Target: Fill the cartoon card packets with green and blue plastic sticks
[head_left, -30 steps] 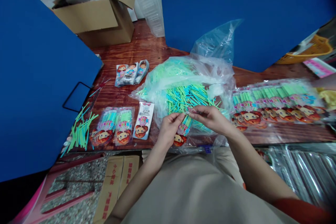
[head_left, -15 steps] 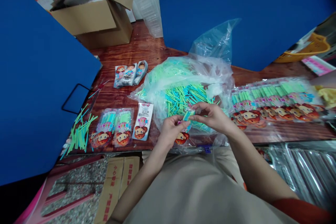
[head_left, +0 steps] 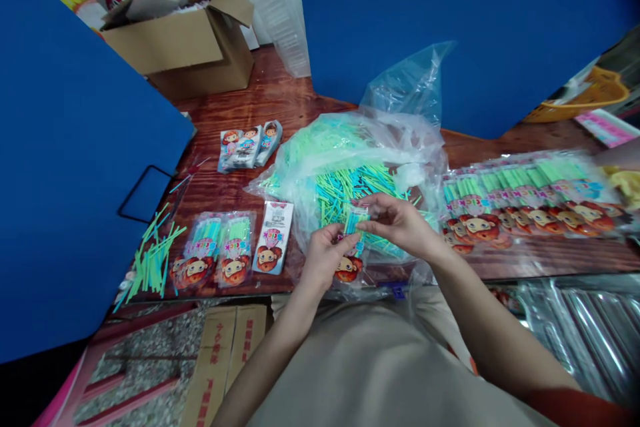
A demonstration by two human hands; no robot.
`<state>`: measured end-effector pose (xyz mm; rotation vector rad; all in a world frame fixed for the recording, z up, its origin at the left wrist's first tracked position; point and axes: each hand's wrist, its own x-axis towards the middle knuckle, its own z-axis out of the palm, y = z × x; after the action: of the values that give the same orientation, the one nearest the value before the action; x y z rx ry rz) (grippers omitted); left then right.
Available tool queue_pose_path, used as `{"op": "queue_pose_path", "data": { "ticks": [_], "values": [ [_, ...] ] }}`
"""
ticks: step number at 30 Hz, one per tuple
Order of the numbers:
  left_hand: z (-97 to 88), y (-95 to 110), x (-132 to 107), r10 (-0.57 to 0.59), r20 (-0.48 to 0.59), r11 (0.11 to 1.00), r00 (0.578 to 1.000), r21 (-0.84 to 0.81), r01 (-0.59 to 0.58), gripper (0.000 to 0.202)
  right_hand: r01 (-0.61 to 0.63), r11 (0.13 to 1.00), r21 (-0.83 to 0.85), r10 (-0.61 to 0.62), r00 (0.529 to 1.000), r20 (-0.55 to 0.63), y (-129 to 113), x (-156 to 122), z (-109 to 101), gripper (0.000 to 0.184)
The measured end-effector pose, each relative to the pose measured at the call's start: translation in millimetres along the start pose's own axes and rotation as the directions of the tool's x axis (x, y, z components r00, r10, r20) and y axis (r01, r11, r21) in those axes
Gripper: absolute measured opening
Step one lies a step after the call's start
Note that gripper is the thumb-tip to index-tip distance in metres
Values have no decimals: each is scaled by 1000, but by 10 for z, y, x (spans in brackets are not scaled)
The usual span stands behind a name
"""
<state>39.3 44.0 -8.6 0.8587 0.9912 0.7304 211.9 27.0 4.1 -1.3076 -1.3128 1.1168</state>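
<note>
My left hand [head_left: 325,257] and my right hand [head_left: 400,227] hold a small clear packet of mint and blue sticks [head_left: 355,230] between them, with a cartoon-face card [head_left: 349,268] at its lower end. The left fingers grip its lower part, and the right fingertips pinch its upper edge. Just behind my hands lies a large clear plastic bag [head_left: 350,153] with a heap of loose green and blue sticks [head_left: 350,197]. Part of the packet is hidden by my fingers.
Filled packets [head_left: 530,197] lie in a row on the wooden table [head_left: 280,97] at right, with others [head_left: 217,250] and loose sticks [head_left: 153,260] at left. A cardboard box [head_left: 185,47] stands behind, and a blue board [head_left: 85,147] rises at left.
The packet has turned more upright between my hands and now stands a little higher. My right hand has shifted slightly up the packet.
</note>
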Motion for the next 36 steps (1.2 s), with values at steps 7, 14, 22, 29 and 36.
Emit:
{"op": "queue_pose_path", "data": {
  "ticks": [7, 14, 22, 29, 36],
  "values": [
    [-28, -22, -10, -40, -37, 999, 999, -14, 40, 36, 84, 966, -246, -88, 996, -6, -41, -10, -73, 27],
    [-11, -25, -13, -1, -42, 999, 999, 35, 2, 31, 127, 924, -362, -71, 984, 163, -87, 28, -167, 30],
    [-84, 21, 14, 66, -7, 987, 998, 146, -64, 27, 179, 829, -530, -139, 984, 116, -241, 50, -264, 29],
    [-87, -3, 34, 48, 2, 981, 999, 188, -48, 21, 120, 914, -388, 0, 956, 294, -239, 80, -322, 34],
    [-60, -9, 43, 38, -13, 983, 999, 181, -35, 21, 80, 943, -322, -1, 971, 239, -177, 62, -277, 30]
  ]
}}
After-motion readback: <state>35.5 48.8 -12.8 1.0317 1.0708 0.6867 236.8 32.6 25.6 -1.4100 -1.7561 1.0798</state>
